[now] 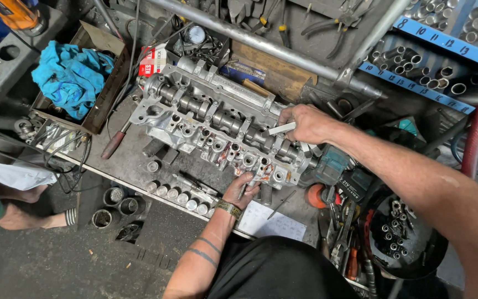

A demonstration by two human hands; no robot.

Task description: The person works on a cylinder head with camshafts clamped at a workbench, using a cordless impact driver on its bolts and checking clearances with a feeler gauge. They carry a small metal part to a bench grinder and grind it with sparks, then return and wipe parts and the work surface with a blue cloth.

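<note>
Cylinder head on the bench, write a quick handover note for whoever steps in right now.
Left hand: at the near edge of the cylinder head, holding a thin metal tool against it.
Right hand: resting on the head's right end, holding a flat pale strip.
Camshaft sits in the head.
Row of small metal cylinders lies along the bench edge; paper sheet lies nearby.
Done and left: cannot tell from this view.
</note>
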